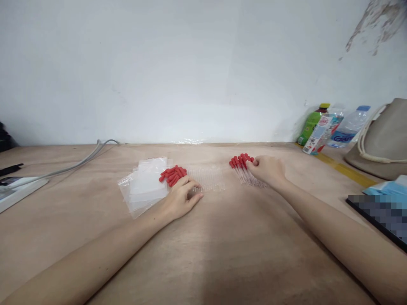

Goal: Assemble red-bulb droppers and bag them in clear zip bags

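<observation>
My left hand [184, 197] rests on the table with thumb and fingers apart, at the left ends of a row of clear thin tubes [208, 178]. Its fingertips touch or nearly touch the tubes. Just behind it lies a pile of loose red rubber bulbs [173, 174], partly on a stack of clear zip bags [146, 182]. To the right, droppers with red bulbs [241, 163] lie side by side, clear stems toward me. My right hand [267, 169] is closed at the right end of this group, thumb against a dropper's red bulb; its other fingers are largely hidden.
Bottles [313, 125] and a beige hat [381, 131] stand at the back right. A dark flat device [381, 216] lies by the right edge, near a blue packet [389, 188]. On the left, a grey cable [81, 162] runs to a white box [22, 190].
</observation>
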A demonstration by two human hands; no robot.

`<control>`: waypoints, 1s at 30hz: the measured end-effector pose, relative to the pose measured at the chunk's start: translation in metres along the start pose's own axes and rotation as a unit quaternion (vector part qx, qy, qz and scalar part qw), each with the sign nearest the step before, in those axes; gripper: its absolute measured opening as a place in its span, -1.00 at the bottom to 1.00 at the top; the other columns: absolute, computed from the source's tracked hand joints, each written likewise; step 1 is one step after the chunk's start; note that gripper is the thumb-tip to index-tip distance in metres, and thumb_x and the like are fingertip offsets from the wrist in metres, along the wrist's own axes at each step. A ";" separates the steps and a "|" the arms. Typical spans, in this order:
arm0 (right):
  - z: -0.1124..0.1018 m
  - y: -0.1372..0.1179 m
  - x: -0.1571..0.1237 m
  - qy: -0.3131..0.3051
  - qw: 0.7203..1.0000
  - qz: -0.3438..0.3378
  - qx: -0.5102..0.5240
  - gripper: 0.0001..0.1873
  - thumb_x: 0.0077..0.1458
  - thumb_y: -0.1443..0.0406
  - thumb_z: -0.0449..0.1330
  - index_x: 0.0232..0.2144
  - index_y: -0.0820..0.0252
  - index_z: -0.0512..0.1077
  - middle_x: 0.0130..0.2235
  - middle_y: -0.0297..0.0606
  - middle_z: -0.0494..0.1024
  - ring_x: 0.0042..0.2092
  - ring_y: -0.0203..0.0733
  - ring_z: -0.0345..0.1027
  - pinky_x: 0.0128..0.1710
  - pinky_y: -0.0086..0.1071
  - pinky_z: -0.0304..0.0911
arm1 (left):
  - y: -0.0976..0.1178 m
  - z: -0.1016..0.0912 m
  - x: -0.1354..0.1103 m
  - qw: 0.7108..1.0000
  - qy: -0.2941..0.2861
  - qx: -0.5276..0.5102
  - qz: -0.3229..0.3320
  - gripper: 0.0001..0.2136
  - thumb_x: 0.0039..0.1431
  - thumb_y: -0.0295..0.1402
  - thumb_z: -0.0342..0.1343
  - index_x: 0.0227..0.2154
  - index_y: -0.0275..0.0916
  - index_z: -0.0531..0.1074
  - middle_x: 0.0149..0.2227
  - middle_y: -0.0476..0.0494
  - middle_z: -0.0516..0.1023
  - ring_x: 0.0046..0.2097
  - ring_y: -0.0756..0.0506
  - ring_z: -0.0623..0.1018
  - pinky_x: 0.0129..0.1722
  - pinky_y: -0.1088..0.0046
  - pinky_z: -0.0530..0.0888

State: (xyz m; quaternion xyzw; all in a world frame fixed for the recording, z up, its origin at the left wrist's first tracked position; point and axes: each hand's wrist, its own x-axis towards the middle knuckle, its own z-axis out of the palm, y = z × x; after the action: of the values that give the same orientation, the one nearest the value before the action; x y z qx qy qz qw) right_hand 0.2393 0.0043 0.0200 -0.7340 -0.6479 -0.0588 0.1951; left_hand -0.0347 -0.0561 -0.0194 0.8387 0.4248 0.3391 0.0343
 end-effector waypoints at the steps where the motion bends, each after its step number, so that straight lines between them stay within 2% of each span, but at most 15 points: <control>1: 0.002 -0.002 0.002 -0.006 1.000 0.006 -0.007 -0.64 -0.02 0.11 -0.03 -0.65 0.17 0.39 -0.53 -0.22 0.46 -0.38 -0.11 0.32 -0.33 -0.30 -0.05 | 0.000 0.000 0.000 1.000 0.002 0.002 0.001 -0.87 0.06 -0.35 0.07 -0.31 -0.23 0.40 -0.30 -0.12 0.37 -0.28 -0.07 0.40 -0.30 0.38 0.39; 7: 0.015 -0.016 0.012 -0.039 0.998 0.012 -0.039 -0.67 -0.01 0.18 -0.06 -0.52 0.21 0.44 -0.40 -0.14 0.50 -0.30 -0.06 0.34 -0.25 -0.23 -0.02 | 0.000 0.000 -0.001 1.000 0.015 0.006 0.014 -0.89 0.04 -0.39 0.08 -0.34 -0.24 0.41 -0.33 -0.11 0.38 -0.25 -0.08 0.40 -0.23 0.35 0.37; 10: 0.019 -0.017 0.013 -0.052 0.997 -0.002 -0.052 -0.66 -0.01 0.17 -0.06 -0.51 0.22 0.44 -0.42 -0.11 0.49 -0.32 -0.04 0.35 -0.27 -0.21 -0.02 | 0.001 -0.001 -0.001 1.000 0.009 0.007 0.012 -0.90 0.05 -0.38 0.07 -0.35 -0.23 0.41 -0.33 -0.11 0.39 -0.25 -0.08 0.40 -0.24 0.35 0.37; 15: 0.019 -0.021 0.005 -0.017 0.998 -0.044 -0.047 -0.60 0.04 0.14 -0.09 -0.59 0.23 0.41 -0.51 -0.12 0.47 -0.38 -0.05 0.34 -0.26 -0.16 -0.06 | 0.003 -0.001 0.001 1.000 0.016 0.026 0.002 -0.90 0.05 -0.36 0.07 -0.36 -0.23 0.41 -0.35 -0.12 0.39 -0.27 -0.10 0.39 -0.25 0.33 0.35; 18: 0.018 -0.034 -0.006 -0.019 0.996 -0.089 -0.006 -0.60 0.05 0.13 -0.08 -0.61 0.21 0.40 -0.52 -0.18 0.47 -0.39 -0.11 0.33 -0.23 -0.17 -0.08 | 0.003 -0.002 0.001 0.998 0.026 0.043 -0.024 -0.88 0.06 -0.32 0.06 -0.37 -0.23 0.39 -0.39 -0.10 0.39 -0.28 -0.11 0.37 -0.26 0.31 0.34; 22: 0.023 -0.055 -0.017 -0.060 0.990 -0.127 0.017 -0.63 0.03 0.10 -0.04 -0.54 0.20 0.44 -0.47 -0.18 0.49 -0.35 -0.09 0.34 -0.21 -0.17 -0.08 | 0.003 -0.007 0.001 0.994 0.040 0.071 -0.078 -0.86 0.05 -0.29 0.06 -0.39 -0.24 0.29 -0.38 -0.08 0.37 -0.30 -0.10 0.36 -0.29 0.32 0.33; 26: 0.027 -0.067 -0.018 -0.112 0.986 -0.123 -0.002 -0.62 0.03 0.13 -0.03 -0.53 0.24 0.45 -0.45 -0.12 0.50 -0.36 -0.08 0.35 -0.20 -0.15 -0.06 | -0.001 -0.018 0.002 0.988 0.013 0.125 -0.085 -0.84 -0.01 -0.29 0.10 -0.41 -0.23 0.26 -0.36 -0.08 0.34 -0.29 -0.12 0.34 -0.29 0.30 0.32; 30: 0.030 -0.072 -0.016 -0.111 0.988 -0.109 -0.009 -0.66 0.02 0.21 -0.04 -0.51 0.27 0.47 -0.46 -0.10 0.50 -0.38 -0.08 0.36 -0.21 -0.13 -0.05 | -0.010 -0.025 0.003 0.984 -0.029 0.149 -0.088 -0.85 -0.02 -0.33 0.12 -0.41 -0.23 0.28 -0.32 -0.12 0.31 -0.25 -0.15 0.35 -0.29 0.28 0.35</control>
State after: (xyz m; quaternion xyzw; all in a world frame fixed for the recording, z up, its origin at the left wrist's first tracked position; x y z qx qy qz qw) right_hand 0.1613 0.0060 0.0020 -0.6629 -0.7409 -0.0035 0.1074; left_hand -0.0553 -0.0530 -0.0021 0.8033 0.5415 0.2430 -0.0493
